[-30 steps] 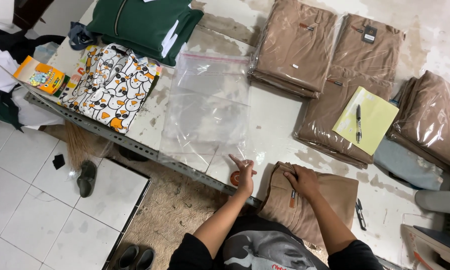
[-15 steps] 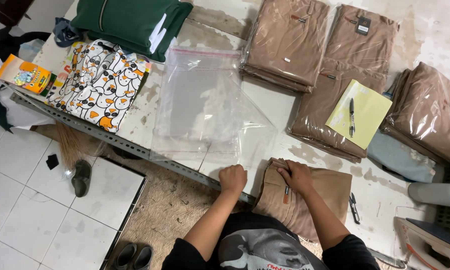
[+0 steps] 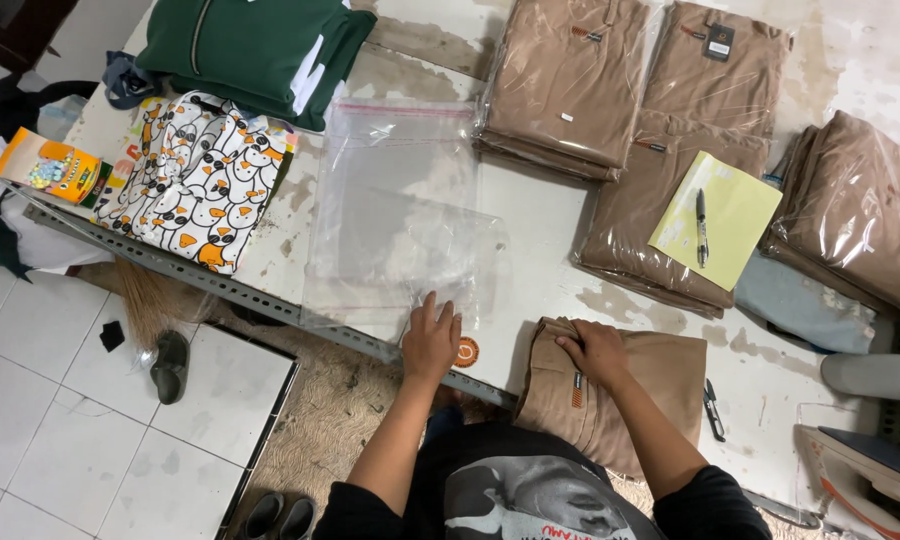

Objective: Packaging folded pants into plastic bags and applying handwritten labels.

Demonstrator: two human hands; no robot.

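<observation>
The left hand [image 3: 431, 340] lay flat, fingers spread and gripping nothing, on the near edge of the clear, rectangular plastic bags [image 3: 395, 215]. Their long axis ran toward twelve o'clock, away from the person. At three o'clock from that hand, close by, the right hand [image 3: 595, 350] pressed down, clasping nothing, on the folded tan cloth garment [image 3: 650, 385] at the table's [image 3: 530, 250] near edge.
</observation>
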